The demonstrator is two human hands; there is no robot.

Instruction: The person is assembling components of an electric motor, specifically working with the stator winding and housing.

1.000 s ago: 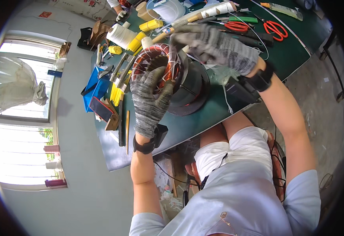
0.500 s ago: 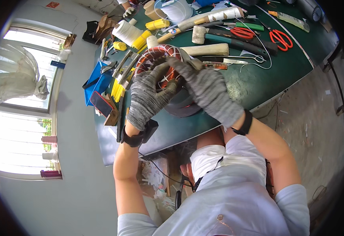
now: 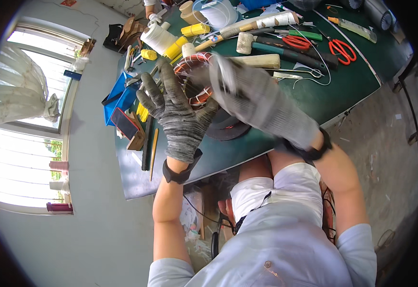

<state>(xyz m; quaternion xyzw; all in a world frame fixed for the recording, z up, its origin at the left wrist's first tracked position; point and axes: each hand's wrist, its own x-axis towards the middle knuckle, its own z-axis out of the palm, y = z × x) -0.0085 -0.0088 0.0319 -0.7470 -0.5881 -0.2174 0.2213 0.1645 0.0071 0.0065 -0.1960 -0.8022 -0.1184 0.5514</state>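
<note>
A ring-shaped motor stator with copper windings and white lacing (image 3: 192, 61) is on the dark green table, partly covered by both hands. My left hand (image 3: 182, 115), in a grey knitted glove, lies against its near left side with the fingers spread. Over its right side is my gloved right hand (image 3: 266, 103), smeared by motion; its fingers cannot be made out. White strands, also blurred, show at that hand's front. Below the stator sits a dark round piece (image 3: 228, 130), mostly hidden behind the hands.
Beyond the hands are a white-headed mallet (image 3: 245, 44), red-handled scissors (image 3: 343, 51), a pale wooden bar (image 3: 256, 61) and white thread spools (image 3: 157, 39). Left of them stand a blue tray (image 3: 122, 98) and a phone (image 3: 124, 123). A co-worker's gloved hand (image 3: 155, 19) is at the far edge.
My left hand has loosened from the stator and its fingers have spread upward. My right hand has shifted slightly right and now blurs. A thin yellowish stick has come into view beside my left wrist.
</note>
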